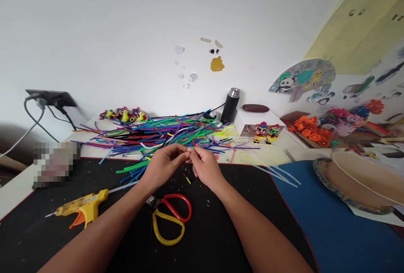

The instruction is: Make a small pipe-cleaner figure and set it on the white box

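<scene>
My left hand (pixel 164 163) and my right hand (pixel 205 164) meet fingertip to fingertip above a black mat (pixel 221 231), both pinched shut on a small piece I cannot make out. Just beyond them lies a big heap of coloured pipe cleaners (pixel 170 135). A tiny yellow-green scrap (pixel 188 179) lies on the mat below my hands. Scissors (pixel 172 218) with one red and one yellow handle lie between my forearms. A yellow glue gun (pixel 82 208) rests on the mat to the left, near my left forearm.
A black flask (pixel 230 105) and small pipe-cleaner figures (pixel 267 132) stand at the back. More figures (pixel 124 115) sit back left. Orange craft flowers (pixel 307 130) fill a box at right. A round woven tray (pixel 356 180) lies on a blue mat (pixel 331 222). Cables hang from a wall socket (pixel 50 96).
</scene>
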Available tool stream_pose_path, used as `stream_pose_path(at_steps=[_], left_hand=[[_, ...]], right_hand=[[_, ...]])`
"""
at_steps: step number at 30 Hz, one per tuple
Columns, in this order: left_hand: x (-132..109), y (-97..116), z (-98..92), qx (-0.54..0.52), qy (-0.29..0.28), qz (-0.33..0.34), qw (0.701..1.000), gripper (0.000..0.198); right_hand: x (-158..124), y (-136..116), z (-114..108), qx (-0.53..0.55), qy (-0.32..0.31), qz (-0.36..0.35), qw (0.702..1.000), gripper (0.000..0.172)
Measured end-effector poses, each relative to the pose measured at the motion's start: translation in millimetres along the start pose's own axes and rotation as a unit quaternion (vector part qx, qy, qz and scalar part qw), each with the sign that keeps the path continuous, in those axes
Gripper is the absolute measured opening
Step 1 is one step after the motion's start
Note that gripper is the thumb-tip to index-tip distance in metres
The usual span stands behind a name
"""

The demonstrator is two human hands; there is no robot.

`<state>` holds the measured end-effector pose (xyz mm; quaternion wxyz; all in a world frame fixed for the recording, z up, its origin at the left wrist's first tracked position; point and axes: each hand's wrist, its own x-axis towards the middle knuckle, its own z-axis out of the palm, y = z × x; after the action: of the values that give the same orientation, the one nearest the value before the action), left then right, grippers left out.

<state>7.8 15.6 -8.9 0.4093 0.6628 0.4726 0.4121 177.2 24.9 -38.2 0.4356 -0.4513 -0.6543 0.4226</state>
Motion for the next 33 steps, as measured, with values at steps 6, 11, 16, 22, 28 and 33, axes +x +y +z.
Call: stream_pose_path(at_steps=[6, 11, 16, 22, 28, 33], left_hand=[[0.0, 2.3, -3.4, 0.001, -0.023, -0.015, 1.000, 0.033], [-1.1, 3.9, -2.5, 0.069, 0.006, -0.003, 0.998, 0.030], [0.3, 5.0, -4.0, 0.038, 0.008, -0.012, 0.999, 0.036], [-0.6, 8.5, -4.6, 0.039, 0.022, -0.021, 0.999, 0.036], [-1.7, 4.9, -0.5, 0.079, 0.011, -0.013, 0.997, 0.035], [2.4, 2.7, -3.8, 0.017, 0.027, -0.020, 0.999, 0.044]], right_hand=[[0.0, -1.3, 0.0, 0.022, 0.006, 0.006, 1.000, 0.045], [0.1, 0.1, 0.4, 0.042, -0.012, 0.013, 0.999, 0.048], [1.6, -1.6, -1.2, 0.111, -0.045, 0.037, 0.992, 0.052], [2.2, -1.3, -3.3, 0.125, -0.043, 0.039, 0.990, 0.047], [1.5, 0.9, -2.2, 0.055, -0.029, 0.014, 0.998, 0.041], [2.9, -3.3, -5.1, 0.037, -0.004, 0.023, 0.999, 0.042]])
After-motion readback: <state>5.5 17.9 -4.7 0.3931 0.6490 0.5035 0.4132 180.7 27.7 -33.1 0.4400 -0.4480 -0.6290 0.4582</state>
